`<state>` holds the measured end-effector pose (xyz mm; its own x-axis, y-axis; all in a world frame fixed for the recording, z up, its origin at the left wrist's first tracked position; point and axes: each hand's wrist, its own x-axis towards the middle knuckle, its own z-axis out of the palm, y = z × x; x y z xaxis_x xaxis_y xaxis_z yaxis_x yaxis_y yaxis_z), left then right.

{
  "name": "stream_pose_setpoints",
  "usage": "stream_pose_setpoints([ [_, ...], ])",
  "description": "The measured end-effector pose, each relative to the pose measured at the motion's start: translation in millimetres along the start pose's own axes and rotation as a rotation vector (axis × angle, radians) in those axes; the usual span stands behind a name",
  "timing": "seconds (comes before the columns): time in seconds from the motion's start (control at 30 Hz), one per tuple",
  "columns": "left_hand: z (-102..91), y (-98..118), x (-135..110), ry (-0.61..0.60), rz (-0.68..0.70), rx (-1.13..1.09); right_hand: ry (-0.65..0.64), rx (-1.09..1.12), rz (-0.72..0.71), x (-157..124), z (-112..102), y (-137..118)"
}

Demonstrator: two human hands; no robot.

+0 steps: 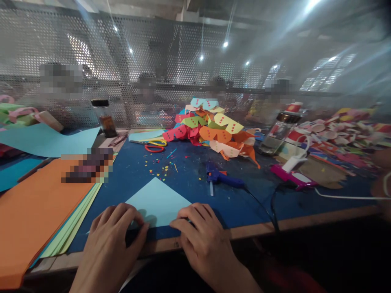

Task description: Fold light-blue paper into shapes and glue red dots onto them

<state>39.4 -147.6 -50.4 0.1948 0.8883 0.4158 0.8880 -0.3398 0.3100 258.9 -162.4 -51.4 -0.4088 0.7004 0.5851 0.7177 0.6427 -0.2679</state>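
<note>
A light blue sheet of paper (159, 201) lies near the table's front edge, its pointed corner facing away from me; it looks folded into a triangle. My left hand (113, 228) grips its near left part, fingers curled and thumb at the lower edge. At the near right part, my right hand (201, 232) pinches the same edge between thumb and fingers. Both hands hide the side corners of the paper. Beyond it lie a blue glue gun (226, 178) with a glue stick poking out, and scissors (155, 145) with red and yellow handles.
Orange paper sheets (45, 199) are stacked at left, with a blurred dark object on top. Folded paper shapes (214, 128) are heaped at the back. A jar (105, 118), a bottle (279, 132) and a pink power strip (291, 177) with cords stand around. A perforated metal screen (165, 49) rises behind.
</note>
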Motion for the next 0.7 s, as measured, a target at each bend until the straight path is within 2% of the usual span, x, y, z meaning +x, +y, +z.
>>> stream_pose_setpoints([
  [0.7, -7.8, -10.7, -4.0, -0.009, -0.020, 0.030, 0.012, 0.019, 0.003, 0.5, -0.5, 0.5],
])
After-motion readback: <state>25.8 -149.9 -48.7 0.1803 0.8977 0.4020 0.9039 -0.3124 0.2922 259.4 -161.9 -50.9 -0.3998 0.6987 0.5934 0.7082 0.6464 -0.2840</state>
